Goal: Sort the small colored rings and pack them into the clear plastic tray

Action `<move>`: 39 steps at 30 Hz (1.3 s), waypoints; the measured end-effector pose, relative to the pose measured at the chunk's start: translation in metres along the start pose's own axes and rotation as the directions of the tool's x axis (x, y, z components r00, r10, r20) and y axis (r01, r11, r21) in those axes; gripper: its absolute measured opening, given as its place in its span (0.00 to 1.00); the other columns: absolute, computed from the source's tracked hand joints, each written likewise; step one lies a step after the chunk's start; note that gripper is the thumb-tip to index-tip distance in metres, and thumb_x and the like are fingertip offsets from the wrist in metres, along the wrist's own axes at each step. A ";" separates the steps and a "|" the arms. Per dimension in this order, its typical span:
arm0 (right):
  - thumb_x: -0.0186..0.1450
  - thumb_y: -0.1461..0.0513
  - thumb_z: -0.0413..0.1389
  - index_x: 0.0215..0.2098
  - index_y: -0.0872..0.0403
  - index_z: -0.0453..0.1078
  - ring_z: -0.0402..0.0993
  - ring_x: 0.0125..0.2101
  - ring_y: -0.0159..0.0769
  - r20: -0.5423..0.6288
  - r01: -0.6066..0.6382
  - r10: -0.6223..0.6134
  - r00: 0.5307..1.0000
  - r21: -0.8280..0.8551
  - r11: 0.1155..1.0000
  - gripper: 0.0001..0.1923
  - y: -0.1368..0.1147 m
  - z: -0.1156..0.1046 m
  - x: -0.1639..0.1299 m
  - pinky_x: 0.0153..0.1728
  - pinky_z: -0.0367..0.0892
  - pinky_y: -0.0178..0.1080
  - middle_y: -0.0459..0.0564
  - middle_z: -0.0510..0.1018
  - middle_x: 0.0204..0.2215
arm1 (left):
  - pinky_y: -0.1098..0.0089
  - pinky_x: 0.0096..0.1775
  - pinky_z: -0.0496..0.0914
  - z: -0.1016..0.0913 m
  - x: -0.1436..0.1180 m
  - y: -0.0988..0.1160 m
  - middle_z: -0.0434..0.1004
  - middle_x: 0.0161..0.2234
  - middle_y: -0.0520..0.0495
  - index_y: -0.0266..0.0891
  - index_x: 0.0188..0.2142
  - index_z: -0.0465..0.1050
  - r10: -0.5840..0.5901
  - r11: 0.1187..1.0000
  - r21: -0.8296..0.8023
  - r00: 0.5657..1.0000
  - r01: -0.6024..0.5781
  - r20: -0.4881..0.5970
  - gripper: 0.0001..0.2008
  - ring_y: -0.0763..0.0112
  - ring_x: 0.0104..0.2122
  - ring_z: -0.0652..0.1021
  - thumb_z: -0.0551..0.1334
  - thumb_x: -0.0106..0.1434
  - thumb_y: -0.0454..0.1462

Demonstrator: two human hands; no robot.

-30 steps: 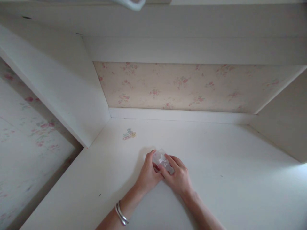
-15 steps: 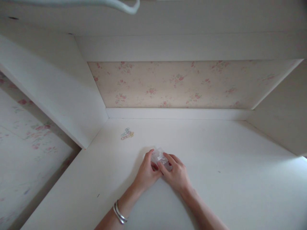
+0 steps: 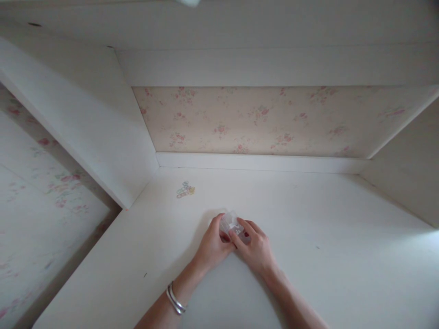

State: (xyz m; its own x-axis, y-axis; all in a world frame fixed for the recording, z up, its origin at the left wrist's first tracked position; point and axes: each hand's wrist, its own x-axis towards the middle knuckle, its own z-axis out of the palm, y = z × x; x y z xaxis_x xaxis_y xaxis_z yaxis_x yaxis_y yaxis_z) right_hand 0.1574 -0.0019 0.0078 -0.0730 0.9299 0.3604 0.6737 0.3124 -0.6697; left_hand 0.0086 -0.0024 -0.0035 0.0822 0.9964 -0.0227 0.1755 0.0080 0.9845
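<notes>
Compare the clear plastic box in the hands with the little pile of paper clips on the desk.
The clear box is held by both the left hand and right hand; the paper clips lie untouched, farther back and left. The box is colourless, the clips pastel-coloured. Both sit over the white desk.

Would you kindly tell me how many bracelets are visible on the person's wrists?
2, it seems: both thin silver bangles sit side by side on the left wrist, below the left hand. The right hand's wrist is bare. A third bangle may be hidden.
</notes>
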 end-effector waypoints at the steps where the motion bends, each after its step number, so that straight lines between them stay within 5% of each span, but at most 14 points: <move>1: 0.62 0.50 0.53 0.49 0.51 0.70 0.75 0.38 0.41 0.002 -0.002 0.002 1.000 0.000 1.000 0.21 0.000 0.000 0.000 0.38 0.72 0.41 0.53 0.76 0.42 | 0.69 0.35 0.72 0.000 0.000 -0.001 0.73 0.43 0.43 0.41 0.59 0.53 0.012 1.000 0.015 1.000 -0.012 0.003 0.39 0.70 0.32 0.76 0.68 0.50 0.37; 8: 0.62 0.49 0.53 0.50 0.51 0.70 0.73 0.42 0.42 0.000 -0.029 0.029 1.000 -0.054 0.998 0.23 0.006 -0.002 0.001 0.42 0.70 0.41 0.53 0.75 0.45 | 0.70 0.32 0.71 0.000 0.002 -0.009 0.70 0.46 0.42 0.41 0.62 0.49 0.065 0.991 0.113 0.998 -0.065 0.003 0.42 0.73 0.29 0.74 0.68 0.51 0.39; 12: 0.62 0.46 0.51 0.51 0.51 0.68 0.73 0.41 0.41 -0.144 -0.131 0.113 0.983 -0.121 0.984 0.26 0.030 -0.014 0.011 0.41 0.69 0.42 0.54 0.74 0.46 | 0.72 0.32 0.69 -0.002 0.001 -0.010 0.68 0.47 0.44 0.43 0.61 0.51 0.056 0.990 0.129 0.998 -0.059 0.023 0.41 0.78 0.26 0.72 0.68 0.52 0.39; 17: 0.60 0.41 0.48 0.53 0.53 0.66 0.68 0.46 0.47 -0.334 -0.358 0.265 0.905 -0.260 0.896 0.33 0.071 -0.044 0.024 0.47 0.63 0.46 0.57 0.71 0.48 | 0.72 0.33 0.69 -0.003 0.000 -0.007 0.69 0.41 0.48 0.40 0.55 0.61 0.067 0.978 0.195 0.996 -0.078 0.061 0.27 0.77 0.27 0.72 0.63 0.56 0.39; 26: 0.61 0.41 0.41 0.58 0.51 0.60 0.62 0.51 0.55 -0.412 -0.622 0.476 0.777 -0.391 0.678 0.35 0.104 -0.078 0.028 0.48 0.56 0.55 0.59 0.67 0.54 | 0.72 0.34 0.69 -0.008 -0.006 -0.004 0.70 0.41 0.48 0.40 0.46 0.69 0.150 0.958 0.233 0.984 -0.168 0.096 0.15 0.76 0.28 0.73 0.60 0.58 0.37; 30: 0.60 0.39 0.41 0.59 0.52 0.60 0.60 0.51 0.61 -0.418 -0.678 0.539 0.731 -0.365 0.638 0.38 0.116 -0.084 0.030 0.46 0.55 0.59 0.62 0.65 0.55 | 0.72 0.33 0.70 -0.033 -0.006 -0.004 0.72 0.41 0.46 0.39 0.44 0.70 0.173 0.950 0.263 0.985 -0.168 0.005 0.12 0.75 0.29 0.74 0.57 0.62 0.39; 34: 0.59 0.39 0.43 0.60 0.51 0.58 0.57 0.53 0.63 -0.495 -0.690 0.511 0.703 -0.301 0.658 0.39 0.110 -0.080 0.031 0.46 0.53 0.61 0.63 0.61 0.57 | 0.69 0.38 0.70 -0.081 0.013 -0.005 0.72 0.40 0.46 0.38 0.41 0.71 0.252 0.857 0.490 0.959 -0.159 -0.130 0.10 0.73 0.31 0.74 0.56 0.62 0.38; 39: 0.64 0.48 0.45 0.55 0.52 0.63 0.60 0.51 0.54 -0.576 -0.440 0.177 0.798 -0.355 0.825 0.26 0.078 -0.063 0.029 0.49 0.51 0.57 0.59 0.66 0.53 | 0.63 0.52 0.65 -0.138 0.066 -0.007 0.70 0.47 0.40 0.36 0.47 0.70 0.403 0.585 0.804 0.898 -0.103 -0.178 0.15 0.63 0.47 0.72 0.56 0.62 0.39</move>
State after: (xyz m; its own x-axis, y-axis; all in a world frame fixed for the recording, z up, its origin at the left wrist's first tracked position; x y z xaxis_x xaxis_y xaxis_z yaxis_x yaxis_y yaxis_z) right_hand 0.2544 0.0369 0.0068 0.4847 0.6855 0.5433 0.8491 -0.2198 -0.4802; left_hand -0.1220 0.0748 0.0125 -0.0302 0.9126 0.4078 0.8833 -0.1666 0.4383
